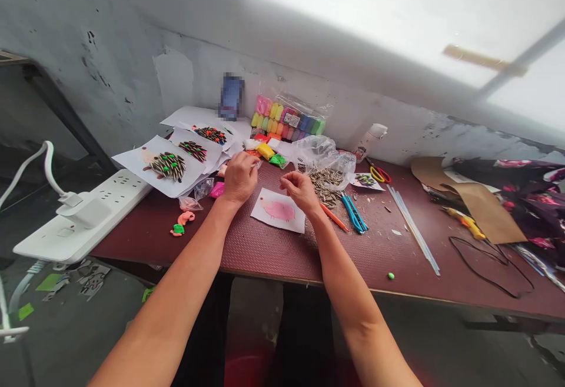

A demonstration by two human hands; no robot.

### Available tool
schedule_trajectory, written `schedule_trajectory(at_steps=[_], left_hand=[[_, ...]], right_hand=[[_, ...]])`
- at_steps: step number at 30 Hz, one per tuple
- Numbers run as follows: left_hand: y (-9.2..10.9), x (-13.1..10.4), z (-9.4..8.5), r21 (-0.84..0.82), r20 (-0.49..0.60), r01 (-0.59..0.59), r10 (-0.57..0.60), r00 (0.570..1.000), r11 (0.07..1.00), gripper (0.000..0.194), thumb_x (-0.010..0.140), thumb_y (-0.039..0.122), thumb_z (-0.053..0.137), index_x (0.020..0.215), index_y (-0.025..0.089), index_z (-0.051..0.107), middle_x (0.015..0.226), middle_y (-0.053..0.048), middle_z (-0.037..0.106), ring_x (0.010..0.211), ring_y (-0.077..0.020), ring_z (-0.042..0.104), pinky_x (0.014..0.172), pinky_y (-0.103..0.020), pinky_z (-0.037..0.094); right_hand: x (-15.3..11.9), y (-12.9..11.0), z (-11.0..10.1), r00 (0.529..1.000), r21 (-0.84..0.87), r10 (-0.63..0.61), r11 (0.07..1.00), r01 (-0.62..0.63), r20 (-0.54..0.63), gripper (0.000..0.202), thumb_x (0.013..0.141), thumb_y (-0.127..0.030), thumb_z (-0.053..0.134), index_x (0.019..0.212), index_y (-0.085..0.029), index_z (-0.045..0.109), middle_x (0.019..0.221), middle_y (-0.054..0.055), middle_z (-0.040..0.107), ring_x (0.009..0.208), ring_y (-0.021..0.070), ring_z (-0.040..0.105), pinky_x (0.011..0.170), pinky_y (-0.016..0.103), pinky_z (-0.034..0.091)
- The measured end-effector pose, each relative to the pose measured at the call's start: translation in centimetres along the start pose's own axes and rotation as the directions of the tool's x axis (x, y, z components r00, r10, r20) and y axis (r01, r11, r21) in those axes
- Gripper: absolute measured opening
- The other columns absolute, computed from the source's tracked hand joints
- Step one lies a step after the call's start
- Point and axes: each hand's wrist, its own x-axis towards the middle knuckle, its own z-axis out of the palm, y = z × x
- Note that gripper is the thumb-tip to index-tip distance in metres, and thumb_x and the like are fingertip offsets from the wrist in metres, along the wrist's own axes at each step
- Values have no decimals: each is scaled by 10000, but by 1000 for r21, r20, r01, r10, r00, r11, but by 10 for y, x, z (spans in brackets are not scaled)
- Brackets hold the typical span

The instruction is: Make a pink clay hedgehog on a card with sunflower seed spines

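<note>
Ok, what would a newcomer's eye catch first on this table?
Probably the pink animal drawing on the white card, lying in view just below and between the left hand and right hand. Next, the rainbow-coloured packets by the wall, and the heap of striped seeds right of the right hand.

A painted card [279, 211] at six o'clock, clay packs [286, 121] at twelve, glue gun [468, 224] at three and scuffed wall [110, 40] suggest a craft workshop.
</note>
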Motion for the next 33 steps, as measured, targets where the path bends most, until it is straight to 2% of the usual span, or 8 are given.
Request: schedule_trajectory(at_steps=[2, 4, 8, 11, 18, 24, 28, 33], left_hand=[[2, -1, 4, -66, 129, -59, 68, 989, 996, 253, 879, 134, 484, 952, 167, 724, 996, -109, 728, 992, -258, 653, 939, -416, 517], [3, -3, 8, -97, 205, -69, 87, 975, 993, 260, 864, 132, 490, 928, 176, 738, 957, -89, 753, 938, -241, 676, 899, -384, 530], [2, -4, 12, -81, 276, -32, 54, 960, 996, 282, 841, 138, 500, 925, 184, 765, 944, -80, 776, 919, -245, 696, 878, -371, 535], [0, -4, 12, -59, 325, -15, 33, 945, 998, 290, 836, 148, 503, 928, 191, 775, 946, -73, 783, 913, -241, 701, 876, -359, 539], [-2, -4, 15, 24, 402, -47, 33, 915, 999, 301, 831, 169, 508, 942, 203, 786, 968, -73, 782, 960, -245, 691, 911, -355, 535], [-6, -4, 18, 37, 425, -96, 71, 903, 995, 324, 796, 137, 501, 922, 212, 790, 949, -69, 783, 945, -251, 685, 881, -359, 540], [-8, -4, 18, 29, 430, -109, 86, 899, 994, 317, 777, 124, 513, 904, 220, 786, 933, -59, 781, 933, -239, 682, 879, -347, 534], [-4, -3, 15, 47, 454, -111, 78, 887, 993, 307, 782, 140, 522, 909, 208, 792, 949, -80, 772, 947, -256, 672, 884, -363, 528]], right_hand=[[-5, 1, -2, 1000, -14, -16, 1000, 16, -6, 215, 745, -391, 659, 803, -185, 675, 673, -2, 654, 571, 105, 518, 551, 231, 415], [-11, 2, -4, 1000, -16, -15, 1000, 15, -4, 210, 723, -355, 662, 827, -178, 707, 694, 2, 659, 593, 108, 518, 569, 237, 409], [-24, 2, -6, 1000, -3, 23, 1000, -23, -14, 222, 686, -339, 692, 831, -172, 715, 705, 4, 663, 607, 112, 517, 579, 242, 404], [-31, 2, -4, 1000, -46, 16, 999, -16, 0, 189, 709, -344, 677, 795, -176, 697, 680, -9, 635, 595, 107, 487, 569, 238, 383], [-35, 0, 0, 997, -194, -76, 978, 74, -5, 162, 801, -335, 599, 762, -185, 647, 678, -19, 605, 608, 110, 468, 603, 243, 372], [-36, 0, 1, 997, -196, -71, 978, 67, -11, 136, 767, -235, 596, 841, -191, 702, 756, -4, 663, 626, 111, 489, 629, 233, 401], [-37, -2, 2, 998, -202, -66, 977, 66, 5, 88, 774, -268, 623, 771, -195, 672, 731, -12, 654, 643, 114, 509, 637, 228, 407], [-40, -7, 2, 998, -275, -56, 959, 65, 43, 201, 833, -349, 606, 717, -189, 642, 669, -22, 601, 605, 110, 467, 600, 233, 350]])
